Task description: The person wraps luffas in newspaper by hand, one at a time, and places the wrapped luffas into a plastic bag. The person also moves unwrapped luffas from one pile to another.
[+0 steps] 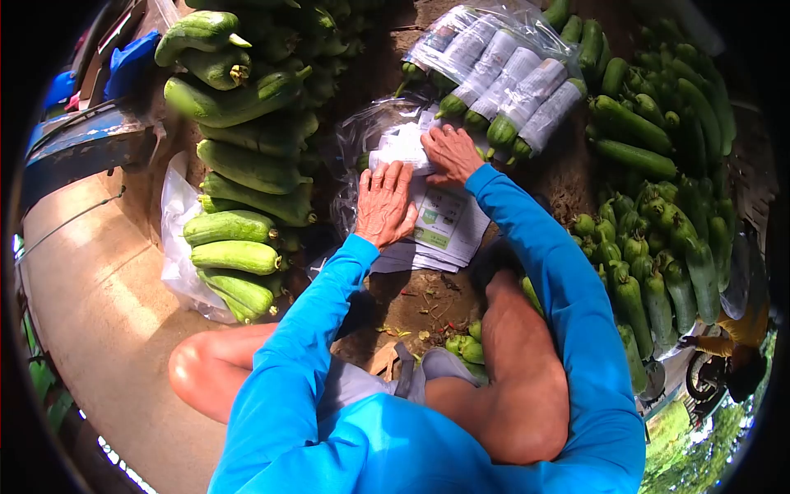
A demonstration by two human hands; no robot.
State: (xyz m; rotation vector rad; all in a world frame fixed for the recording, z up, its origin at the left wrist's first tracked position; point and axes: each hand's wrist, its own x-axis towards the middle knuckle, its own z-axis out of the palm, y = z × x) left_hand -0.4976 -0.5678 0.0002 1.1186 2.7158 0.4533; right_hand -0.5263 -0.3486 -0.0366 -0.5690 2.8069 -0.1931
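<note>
My left hand [385, 204] lies palm down, fingers stretched, on a crumpled white sheet of paper [401, 148]. My right hand [453, 154] rests at the sheet's right end with its fingers lightly bent over it. Whether anything lies under the sheet cannot be made out. Below the hands is a stack of printed paper [461, 235], a green-and-white page on top. A clear plastic bag [352, 136] spreads behind the left fingers. Just beyond my right hand, several green gourds wrapped in printed paper [498, 70] lie side by side, partly under clear plastic.
Long green gourds [255, 165] are piled along the left, with a white plastic sheet [177, 239] beside them. More gourds [634, 123] are heaped on the right. Another person [745, 337] is at the far right edge. My bent legs [522, 379] frame the dirt floor.
</note>
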